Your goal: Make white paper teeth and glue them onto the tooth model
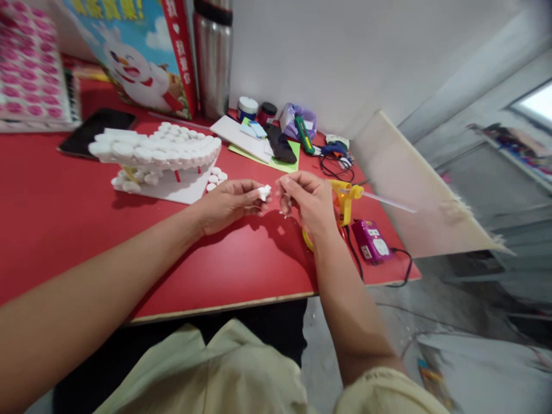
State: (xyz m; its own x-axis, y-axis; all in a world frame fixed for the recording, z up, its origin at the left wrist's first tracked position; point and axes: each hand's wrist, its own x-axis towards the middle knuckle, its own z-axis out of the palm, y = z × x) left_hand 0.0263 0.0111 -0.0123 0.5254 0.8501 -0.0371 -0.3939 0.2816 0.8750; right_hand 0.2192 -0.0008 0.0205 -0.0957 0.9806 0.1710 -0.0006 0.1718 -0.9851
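Between the thumb and fingers of my left hand (228,204) is a small white piece (264,192) with an uneven, knobbly shape. Just to its right, my right hand (308,198) has its thumb and forefinger pinched together; whatever they hold, if anything, is too small to make out. Tiny white scraps (283,214) show just below the right fingertips. Left of my hands stands a model of rounded white pieces (168,149), raised on short red posts over a white base board (183,190). Several loose white discs (214,179) lie beside it.
A yellow glue gun (345,198) with a clear stick stands right of my right hand, near a purple power socket (373,241) and cables. Behind are a green cutter (304,135), small jars (247,108), a steel flask (213,63) and a black phone (97,132).
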